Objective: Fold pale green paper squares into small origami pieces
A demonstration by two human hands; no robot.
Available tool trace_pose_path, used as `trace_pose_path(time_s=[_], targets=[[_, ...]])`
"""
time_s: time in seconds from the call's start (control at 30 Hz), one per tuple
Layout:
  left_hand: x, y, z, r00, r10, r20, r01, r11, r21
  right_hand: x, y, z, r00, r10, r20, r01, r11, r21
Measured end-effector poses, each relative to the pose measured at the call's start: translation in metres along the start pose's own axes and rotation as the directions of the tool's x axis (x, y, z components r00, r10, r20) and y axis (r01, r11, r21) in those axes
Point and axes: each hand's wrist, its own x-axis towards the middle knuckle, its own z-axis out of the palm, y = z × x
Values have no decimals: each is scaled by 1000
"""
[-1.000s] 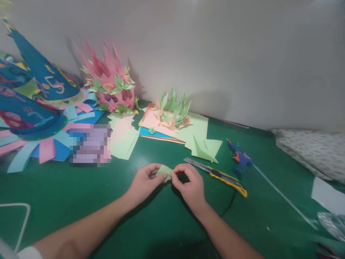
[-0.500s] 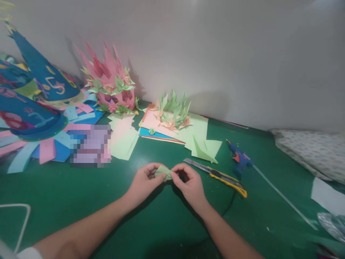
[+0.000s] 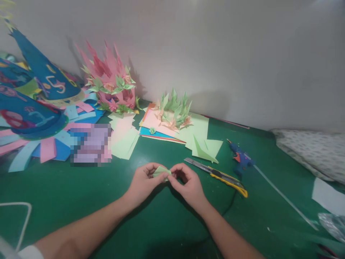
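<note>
A small folded piece of light green paper [image 3: 161, 171] is held just above the green table [image 3: 113, 223]. My left hand [image 3: 147, 181] pinches it between thumb and fingers from the left. At its right end, the fingertips of my right hand [image 3: 187, 181] close on the paper's edge. Just right of my hands lies a yellow box cutter [image 3: 226, 181] with its blade out. Behind it are green paper pieces [image 3: 206, 151], one folded to a point. A green paper crown with peach flowers [image 3: 174, 111] rests on stacked coloured sheets [image 3: 161, 135].
A blue glue gun [image 3: 241, 158] with a long glue stick [image 3: 285, 196] lies at right, near a patterned cloth [image 3: 307, 151]. Pink paper crowns [image 3: 107, 72] stand against the wall. Decorated blue cone hats [image 3: 35, 111] fill the left, beside a pixelated object [image 3: 91, 145].
My right thumb and fingers have shifted slightly left along the paper, and the paper's visible shape has changed a little. My left hand stays nearly in place.
</note>
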Motion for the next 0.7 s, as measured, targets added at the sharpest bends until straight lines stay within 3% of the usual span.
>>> trace_pose_path(time_s=[0.27, 0.43, 0.57, 0.7], targets=[[2, 1, -2, 999, -39, -26, 37, 997, -74, 3, 2, -3, 990, 133, 56, -140, 979, 147], [2, 3, -3, 998, -66, 2, 65, 987, -147, 2, 4, -5, 988, 139, 67, -150, 968, 201], [3, 4, -2, 1000, 12, -29, -13, 999, -52, 1, 1, -6, 991, 91, 98, -110, 971, 213], [7, 2, -5, 989, 123, 76, -123, 992, 1, 2, 1, -5, 997, 31, 74, -47, 974, 223]])
